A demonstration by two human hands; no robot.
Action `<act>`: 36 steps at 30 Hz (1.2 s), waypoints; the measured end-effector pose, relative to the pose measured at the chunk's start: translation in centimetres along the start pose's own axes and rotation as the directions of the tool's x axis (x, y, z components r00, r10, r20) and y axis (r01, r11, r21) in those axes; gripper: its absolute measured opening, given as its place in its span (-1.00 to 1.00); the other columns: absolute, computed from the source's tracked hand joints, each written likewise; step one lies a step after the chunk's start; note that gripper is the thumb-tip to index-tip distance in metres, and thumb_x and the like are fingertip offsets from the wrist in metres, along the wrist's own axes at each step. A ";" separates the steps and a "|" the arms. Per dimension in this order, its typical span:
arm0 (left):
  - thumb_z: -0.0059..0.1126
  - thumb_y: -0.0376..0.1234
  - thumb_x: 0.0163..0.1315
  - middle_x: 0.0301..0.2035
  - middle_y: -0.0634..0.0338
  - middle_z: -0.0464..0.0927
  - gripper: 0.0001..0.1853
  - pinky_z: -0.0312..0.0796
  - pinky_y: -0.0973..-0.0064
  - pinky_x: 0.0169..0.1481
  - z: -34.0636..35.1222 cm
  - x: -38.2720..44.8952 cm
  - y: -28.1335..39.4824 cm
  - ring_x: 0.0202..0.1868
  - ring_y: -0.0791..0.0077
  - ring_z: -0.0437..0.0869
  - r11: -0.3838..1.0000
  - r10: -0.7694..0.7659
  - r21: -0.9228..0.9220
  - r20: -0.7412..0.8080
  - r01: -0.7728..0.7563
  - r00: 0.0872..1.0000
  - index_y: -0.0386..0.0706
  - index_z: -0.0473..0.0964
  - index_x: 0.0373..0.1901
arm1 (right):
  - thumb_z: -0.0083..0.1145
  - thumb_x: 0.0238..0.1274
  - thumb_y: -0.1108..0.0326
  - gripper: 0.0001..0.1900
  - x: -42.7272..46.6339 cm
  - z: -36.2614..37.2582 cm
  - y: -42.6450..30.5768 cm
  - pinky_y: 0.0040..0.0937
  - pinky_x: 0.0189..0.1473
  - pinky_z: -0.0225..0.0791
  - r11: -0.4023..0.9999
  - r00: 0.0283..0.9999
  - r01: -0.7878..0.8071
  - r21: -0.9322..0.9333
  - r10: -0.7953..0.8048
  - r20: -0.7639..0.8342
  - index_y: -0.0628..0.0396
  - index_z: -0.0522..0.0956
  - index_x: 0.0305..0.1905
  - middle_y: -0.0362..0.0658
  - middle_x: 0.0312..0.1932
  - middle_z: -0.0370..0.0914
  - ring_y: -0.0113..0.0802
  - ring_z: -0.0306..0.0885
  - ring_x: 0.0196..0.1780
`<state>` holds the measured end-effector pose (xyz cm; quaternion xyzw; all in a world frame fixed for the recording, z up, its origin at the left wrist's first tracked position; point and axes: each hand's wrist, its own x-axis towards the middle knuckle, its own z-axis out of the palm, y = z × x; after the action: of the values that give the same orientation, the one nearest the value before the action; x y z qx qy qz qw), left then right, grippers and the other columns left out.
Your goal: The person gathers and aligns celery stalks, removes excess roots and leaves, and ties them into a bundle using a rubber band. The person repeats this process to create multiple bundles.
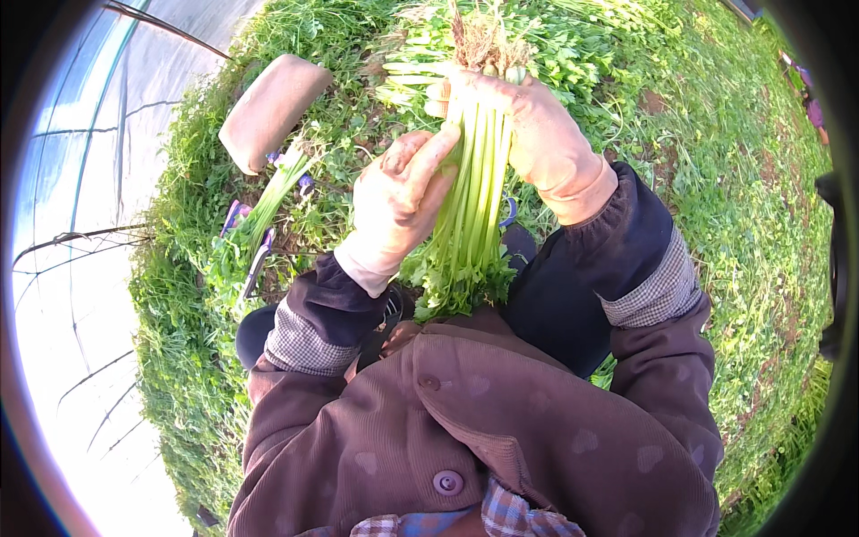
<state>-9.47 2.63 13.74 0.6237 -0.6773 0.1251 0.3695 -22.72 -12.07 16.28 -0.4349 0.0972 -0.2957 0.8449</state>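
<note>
My right hand (547, 137), in a pale soiled glove, is wrapped around a bunch of celery (480, 174) just below its roots. The bunch is upside down, with brown roots (486, 43) at the far end and leafy tops (463, 282) hanging towards my lap. My left hand (402, 194), gloved too, has its fingers against the left side of the stalks. Its thumb is hidden, so whether it pinches a stalk is unclear. Left of it, another celery bunch (278, 194) lies among purple and dark pieces, perhaps of a small low frame.
A tan padded block (275, 107) rests on the greenery at upper left. Beyond my hands lies a heap of celery (570, 57). Clear plastic sheeting (80, 194) with thin dark rods lines the left side. Part of a person in purple (813, 111) shows at the right rim.
</note>
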 end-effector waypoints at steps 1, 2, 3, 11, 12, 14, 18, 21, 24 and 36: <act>0.39 -0.48 0.12 -0.18 0.10 0.70 -0.54 0.65 0.33 -0.18 0.5 0.2 -0.5 -0.25 0.16 0.77 1.000 -0.004 0.020 -0.005 0.004 1.000 -0.04 0.63 0.10 | 0.27 0.43 0.21 -0.70 0.0 0.1 0.2 -0.46 -0.03 0.57 0.999 0.999 0.009 -0.041 -0.011 -0.038 0.24 0.67 0.02 -0.13 -0.16 0.75 -0.39 0.73 -0.14; 0.40 -0.47 0.11 -0.25 0.14 0.72 -0.60 0.64 0.34 -0.23 0.6 0.4 -0.9 -0.29 0.20 0.77 0.997 0.042 0.070 -0.014 -0.041 0.999 -0.05 0.64 0.03 | 0.28 0.42 0.21 -0.70 0.0 0.1 0.2 -0.46 -0.03 0.57 0.996 0.999 0.040 -0.082 -0.042 -0.016 0.24 0.67 0.02 -0.12 -0.16 0.75 -0.39 0.73 -0.14; 0.40 -0.47 0.13 -0.27 0.15 0.72 -0.63 0.64 0.36 -0.25 0.5 1.1 -1.5 -0.31 0.22 0.78 0.994 0.093 0.061 -0.069 -0.089 0.993 -0.05 0.65 0.00 | 0.31 0.41 0.21 -0.70 0.0 0.3 0.2 -0.46 -0.04 0.58 0.990 1.000 0.023 -0.141 -0.026 -0.016 0.23 0.67 0.03 -0.12 -0.16 0.75 -0.39 0.74 -0.13; 0.38 -0.46 0.27 -0.30 0.15 0.75 -0.82 0.59 0.57 -0.21 -3.8 7.2 -4.0 -0.30 0.48 0.75 1.000 0.016 0.010 -0.393 -0.013 0.919 -0.19 0.67 -0.11 | 0.30 0.42 0.15 -0.58 -0.7 2.0 0.7 -0.35 0.04 0.60 0.977 0.973 -0.194 -0.088 0.203 0.110 0.23 0.61 0.19 -0.09 -0.05 0.74 -0.34 0.73 0.04; 0.38 -0.45 0.27 -0.28 0.14 0.75 -0.79 0.59 0.57 -0.21 -3.9 7.1 -3.6 -0.31 0.46 0.74 1.000 -0.023 -0.009 -0.366 0.021 0.930 -0.17 0.65 -0.06 | 0.30 0.42 0.17 -0.57 -0.6 1.8 0.6 -0.33 0.05 0.60 0.973 0.972 -0.205 -0.110 0.215 0.092 0.21 0.59 0.23 -0.09 -0.03 0.74 -0.31 0.73 0.04; 0.42 -0.42 0.25 -0.20 0.11 0.73 -0.71 0.58 0.54 -0.20 -3.8 5.9 -2.4 -0.27 0.45 0.74 0.995 0.049 -0.069 -0.286 -0.071 0.957 -0.18 0.63 -0.01 | 0.35 0.38 0.23 -0.64 -0.5 1.2 0.6 -0.38 -0.03 0.61 0.986 0.987 -0.152 -0.072 0.155 0.040 0.20 0.63 0.12 -0.10 -0.10 0.75 -0.33 0.74 -0.04; 0.49 -0.34 0.16 -0.12 0.10 0.71 -0.48 0.62 0.39 -0.19 -2.1 2.8 -0.6 -0.22 0.33 0.75 0.991 -0.048 -0.122 -0.022 0.045 0.999 -0.07 0.58 0.19 | 0.35 0.37 0.24 -0.75 -0.2 0.3 0.6 -0.47 -0.14 0.57 0.993 0.999 -0.039 -0.108 0.040 0.006 0.15 0.69 0.00 -0.19 -0.18 0.75 -0.48 0.71 -0.17; 0.42 -0.36 0.21 -0.20 0.16 0.72 -0.64 0.62 0.32 -0.20 -0.4 2.1 -1.4 -0.26 0.23 0.77 0.999 -0.007 -0.033 -0.070 0.005 0.998 -0.06 0.63 0.06 | 0.35 0.39 0.23 -0.77 -0.3 0.5 0.8 -0.50 -0.20 0.52 0.994 0.997 -0.076 -0.080 0.077 0.001 0.12 0.70 -0.01 -0.25 -0.22 0.74 -0.54 0.67 -0.22; 0.35 -0.38 0.25 -0.36 0.18 0.70 -0.83 0.61 0.32 -0.27 0.2 2.8 -2.3 -0.38 0.22 0.76 0.997 0.059 0.048 -0.060 -0.057 0.996 -0.05 0.67 -0.13 | 0.33 0.41 0.20 -0.75 -0.5 1.0 0.9 -0.49 -0.20 0.52 0.996 0.997 -0.071 -0.061 0.073 0.020 0.12 0.69 0.00 -0.26 -0.21 0.73 -0.56 0.66 -0.21; 0.41 -0.32 0.29 -0.28 0.16 0.68 -0.70 0.55 0.52 -0.16 -2.4 -0.7 -3.0 -0.30 0.48 0.66 0.922 -0.298 -0.272 -0.043 0.276 0.953 -0.22 0.63 0.00 | 0.20 0.49 0.02 -0.48 0.0 -1.8 -1.5 -0.20 0.28 0.51 0.978 0.978 0.172 -0.117 -0.155 0.140 0.21 0.55 0.29 -0.05 0.14 0.66 -0.24 0.65 0.19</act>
<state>-5.90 4.07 14.07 0.6558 -0.5730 0.0046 0.4914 -24.07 -13.95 16.43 -0.5133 0.0247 -0.3285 0.7925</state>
